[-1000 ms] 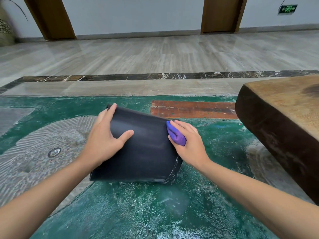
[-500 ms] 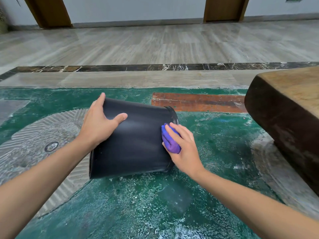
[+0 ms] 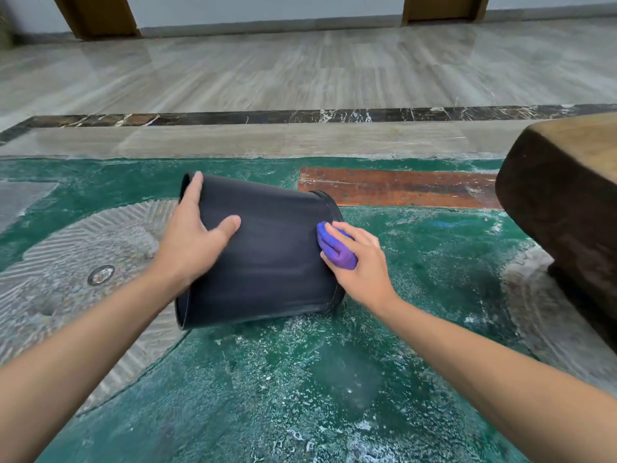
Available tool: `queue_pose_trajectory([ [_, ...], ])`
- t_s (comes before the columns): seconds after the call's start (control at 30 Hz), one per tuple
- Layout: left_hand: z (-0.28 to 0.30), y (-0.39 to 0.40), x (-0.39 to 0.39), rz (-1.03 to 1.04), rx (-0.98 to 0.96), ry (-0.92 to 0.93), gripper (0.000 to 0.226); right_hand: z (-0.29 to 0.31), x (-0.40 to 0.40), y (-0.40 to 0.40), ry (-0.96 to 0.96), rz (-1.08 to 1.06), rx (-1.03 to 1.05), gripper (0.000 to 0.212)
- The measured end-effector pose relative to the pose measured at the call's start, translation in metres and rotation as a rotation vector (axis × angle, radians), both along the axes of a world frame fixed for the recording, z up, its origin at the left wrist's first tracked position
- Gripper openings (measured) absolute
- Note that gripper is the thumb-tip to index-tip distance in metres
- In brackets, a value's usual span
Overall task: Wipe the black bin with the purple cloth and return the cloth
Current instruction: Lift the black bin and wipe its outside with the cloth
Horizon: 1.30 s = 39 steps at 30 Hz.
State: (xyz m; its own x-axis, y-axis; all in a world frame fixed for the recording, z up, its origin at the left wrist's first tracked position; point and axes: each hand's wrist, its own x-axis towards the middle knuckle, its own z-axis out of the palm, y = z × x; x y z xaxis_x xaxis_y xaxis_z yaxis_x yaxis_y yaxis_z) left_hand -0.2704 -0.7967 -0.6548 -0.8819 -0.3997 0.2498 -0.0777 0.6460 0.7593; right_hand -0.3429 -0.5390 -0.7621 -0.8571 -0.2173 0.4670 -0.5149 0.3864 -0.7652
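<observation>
The black bin lies on its side on the green patterned floor, its rimmed end to the right. My left hand rests on the bin's left end, fingers over the edge and thumb spread across the wall. My right hand holds the bunched purple cloth and presses it against the bin's wall near the right rim. The bin's opening is hidden from this view.
A thick dark wooden slab juts in from the right, close to my right hand. A small round metal disc sits in the grey ribbed floor inlay on the left. Polished stone floor and two wooden door frames lie beyond.
My right hand has slid the cloth along the bin's right end, first down and then slightly back up near the rim. The bin has turned a little under my left hand.
</observation>
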Motion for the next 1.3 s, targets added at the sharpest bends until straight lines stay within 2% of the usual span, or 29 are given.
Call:
queue_pose_trajectory([
  [0.2, -0.012, -0.011, 0.006, -0.005, 0.252, 0.019, 0.076, 0.002, -0.013, -0.014, 0.043, 0.023, 0.002, 0.044],
  [0.4, -0.015, -0.014, -0.003, 0.024, 0.178, 0.015, 0.068, -0.019, -0.009, -0.014, 0.058, 0.009, 0.009, 0.048],
  [0.53, -0.008, -0.011, -0.024, 0.082, 0.259, 0.01, 0.068, -0.036, 0.002, -0.007, 0.048, -0.002, 0.026, 0.052],
  [0.67, 0.0, -0.009, -0.037, 0.152, 0.484, 0.001, 0.068, -0.039, 0.007, -0.006, -0.069, 0.044, -0.046, 0.052],
  [0.73, 0.003, -0.009, -0.037, 0.134, 0.525, -0.032, 0.081, -0.031, 0.002, -0.008, -0.175, 0.07, -0.139, 0.051],
  [0.83, 0.008, -0.006, -0.027, 0.081, 0.457, -0.087, 0.105, -0.024, -0.009, -0.006, -0.224, 0.062, -0.152, 0.049],
  [0.97, -0.008, 0.016, 0.025, -0.04, 0.193, -0.075, 0.121, -0.022, -0.015, -0.006, -0.267, 0.042, -0.139, 0.048],
  [1.1, -0.031, 0.035, 0.06, -0.108, 0.075, -0.038, 0.106, -0.016, -0.019, -0.014, -0.309, 0.02, -0.191, 0.046],
  [1.3, 0.011, 0.02, 0.033, -0.166, 0.283, -0.007, 0.088, 0.011, -0.024, -0.018, -0.428, 0.061, -0.374, 0.039],
])
